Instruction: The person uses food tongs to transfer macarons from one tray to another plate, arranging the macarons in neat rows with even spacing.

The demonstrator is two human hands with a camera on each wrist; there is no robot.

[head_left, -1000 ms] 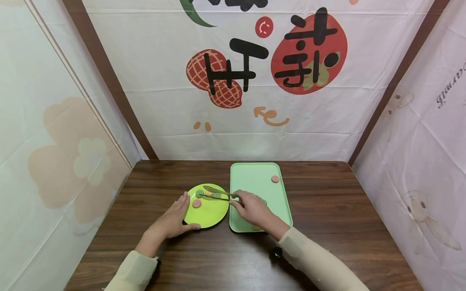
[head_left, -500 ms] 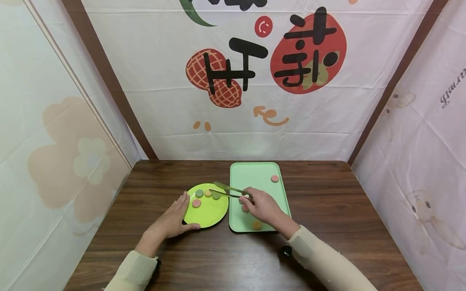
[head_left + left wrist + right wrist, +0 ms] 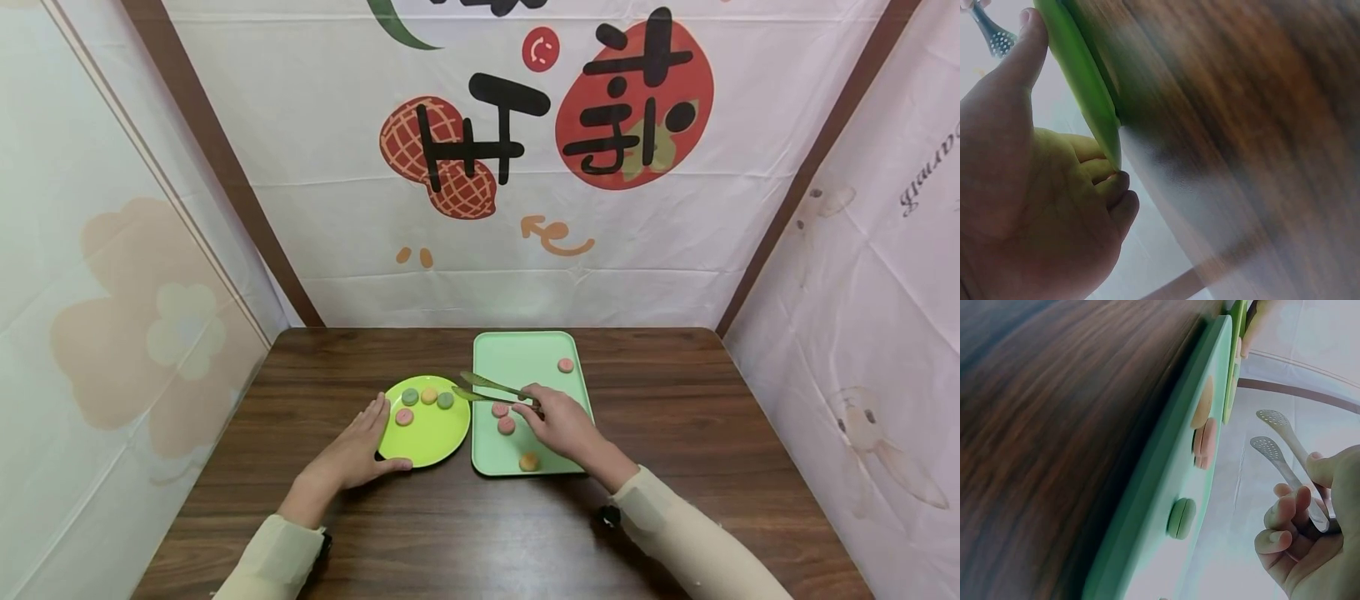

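Note:
My left hand (image 3: 363, 437) rests along the left rim of a yellow-green plate (image 3: 427, 437), fingers straight and thumb spread at the near rim. On the plate lie a pink macaron (image 3: 404, 417), a yellow macaron (image 3: 429, 395) and two green macarons, one left (image 3: 409, 397) and one right (image 3: 445, 400). Over the tray's left part, my right hand (image 3: 566, 429) holds metal tongs (image 3: 491, 385). Their perforated tips stand apart with nothing between them, level with the plate's right rim in the head view.
The mint-green tray (image 3: 517, 354) right of the plate bears one pink macaron (image 3: 566, 365) far right, two pink macarons (image 3: 506, 426) near the left side and a yellow macaron (image 3: 529, 462) in front. A green macaron (image 3: 1182, 519) shows in the right wrist view. Fabric walls surround the wooden table (image 3: 465, 533).
The tongs have opened and let go of the right green macaron, which stays on the plate. My right hand has drawn back to the right over the tray. The left hand has stayed put.

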